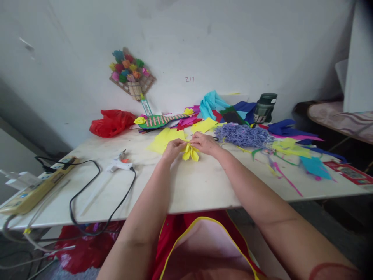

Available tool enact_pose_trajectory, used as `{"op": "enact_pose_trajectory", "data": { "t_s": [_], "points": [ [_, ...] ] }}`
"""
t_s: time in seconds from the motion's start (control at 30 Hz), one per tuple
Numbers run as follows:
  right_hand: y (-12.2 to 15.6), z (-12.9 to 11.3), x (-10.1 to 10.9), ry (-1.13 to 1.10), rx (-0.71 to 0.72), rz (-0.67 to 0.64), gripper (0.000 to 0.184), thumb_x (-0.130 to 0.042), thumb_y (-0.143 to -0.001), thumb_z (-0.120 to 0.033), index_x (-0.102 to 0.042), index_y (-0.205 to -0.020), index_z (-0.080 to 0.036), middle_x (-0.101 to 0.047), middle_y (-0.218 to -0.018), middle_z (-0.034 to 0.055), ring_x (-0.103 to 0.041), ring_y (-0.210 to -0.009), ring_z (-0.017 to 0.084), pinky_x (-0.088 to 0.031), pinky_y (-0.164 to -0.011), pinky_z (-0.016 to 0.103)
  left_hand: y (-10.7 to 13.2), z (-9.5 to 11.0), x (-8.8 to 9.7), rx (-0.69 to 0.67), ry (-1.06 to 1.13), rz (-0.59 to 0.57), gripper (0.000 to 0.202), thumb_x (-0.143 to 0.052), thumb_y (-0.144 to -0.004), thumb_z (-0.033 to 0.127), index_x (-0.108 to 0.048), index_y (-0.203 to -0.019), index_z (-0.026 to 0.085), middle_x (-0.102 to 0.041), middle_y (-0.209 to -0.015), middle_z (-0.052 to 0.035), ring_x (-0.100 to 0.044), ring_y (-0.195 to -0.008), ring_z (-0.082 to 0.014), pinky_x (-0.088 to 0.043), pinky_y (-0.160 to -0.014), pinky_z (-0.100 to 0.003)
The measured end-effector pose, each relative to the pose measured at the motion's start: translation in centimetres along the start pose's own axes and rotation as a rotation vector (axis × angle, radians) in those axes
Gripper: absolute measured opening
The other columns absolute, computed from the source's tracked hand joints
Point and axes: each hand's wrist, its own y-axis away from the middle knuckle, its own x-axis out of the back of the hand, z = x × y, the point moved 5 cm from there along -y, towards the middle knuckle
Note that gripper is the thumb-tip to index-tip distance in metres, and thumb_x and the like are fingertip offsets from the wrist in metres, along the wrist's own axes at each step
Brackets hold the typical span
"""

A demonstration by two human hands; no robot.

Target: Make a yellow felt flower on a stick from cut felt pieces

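My left hand (174, 148) and my right hand (204, 142) meet over the middle of the table, fingertips close together. Both are closed on a yellow paper flower (190, 154) whose petals hang down below the fingers. The top of the flower is partly hidden by my fingers. Just behind my left hand lies a sheet of yellow crepe paper (166, 139). To the right of my right hand is a tangled heap of purple string (244, 135).
On the left of the white table (201, 190) are a glue gun (119, 165) with a black cord and a power strip (40, 186). A red plastic bag (112, 123), a green decorated piece (163, 121), coloured paper (214, 105) and a dark bottle (265, 108) stand along the back.
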Motion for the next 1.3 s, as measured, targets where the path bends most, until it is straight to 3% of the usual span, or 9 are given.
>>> {"op": "enact_pose_trajectory", "data": {
  "t_s": [0.23, 0.43, 0.63, 0.83, 1.03, 1.3],
  "points": [
    [-0.1, -0.6, 0.6, 0.031, -0.034, 0.04, 0.021, -0.061, -0.097, -0.027, -0.082, -0.099, -0.027, -0.072, -0.115, 0.0037, -0.066, -0.084, 0.017, -0.041, -0.067, 0.028, 0.7, 0.6, -0.3, 0.076, 0.071, -0.033, 0.048, -0.088, -0.055, 0.057, -0.067, -0.072, 0.017, -0.063, -0.067, 0.0004, -0.057, -0.065, -0.0138, -0.048, -0.067, -0.028],
    [0.1, -1.2, 0.9, 0.04, -0.013, 0.072, 0.023, -0.058, -0.097, -0.026, -0.081, -0.098, -0.027, -0.072, -0.117, 0.0039, -0.066, -0.084, 0.018, -0.041, -0.065, 0.028, 1.0, 0.7, -0.4, 0.199, 0.15, -0.018, 0.035, -0.081, -0.051, 0.043, -0.068, -0.072, 0.018, -0.063, -0.066, -0.0009, -0.058, -0.062, -0.0153, -0.046, -0.061, -0.027],
    [0.0, -1.2, 0.9, 0.014, -0.032, 0.056, 0.023, -0.059, -0.096, -0.025, -0.081, -0.099, -0.026, -0.071, -0.118, 0.0048, -0.067, -0.087, 0.018, -0.042, -0.067, 0.029, 0.7, 0.4, -0.3, 0.169, 0.23, 0.029, 0.03, -0.073, -0.056, 0.041, -0.071, -0.074, 0.017, -0.068, -0.073, -0.0033, -0.062, -0.071, -0.0182, -0.049, -0.062, -0.027],
    [0.1, -1.5, 1.1, 0.018, -0.044, 0.066, 0.023, -0.058, -0.096, -0.026, -0.081, -0.096, -0.027, -0.072, -0.118, 0.0038, -0.066, -0.088, 0.018, -0.041, -0.066, 0.028, 0.7, -0.4, -0.6, 0.217, 0.279, 0.0, 0.021, -0.071, -0.061, 0.035, -0.067, -0.07, 0.016, -0.064, -0.065, -0.0032, -0.06, -0.062, -0.0173, -0.048, -0.06, -0.029],
    [0.0, -1.3, 1.0, 0.013, -0.054, 0.113, 0.023, -0.058, -0.095, -0.027, -0.081, -0.095, -0.028, -0.073, -0.116, 0.0035, -0.067, -0.087, 0.019, -0.041, -0.064, 0.028, 0.7, -0.2, -1.0, 0.248, 0.287, -0.031, 0.024, -0.071, -0.064, 0.038, -0.068, -0.075, 0.016, -0.068, -0.07, -0.0051, -0.064, -0.066, -0.02, -0.051, -0.065, -0.032],
    [-0.1, -1.4, 0.9, -0.009, -0.074, 0.082, 0.021, -0.06, -0.095, -0.024, -0.081, -0.098, -0.026, -0.073, -0.117, 0.0045, -0.068, -0.092, 0.02, -0.044, -0.067, 0.028, 0.6, 0.1, -0.7, 0.201, 0.237, -0.022, 0.023, -0.076, -0.059, 0.035, -0.068, -0.071, 0.017, -0.067, -0.066, -0.0029, -0.061, -0.062, -0.0169, -0.047, -0.059, -0.028]
  ]
}}
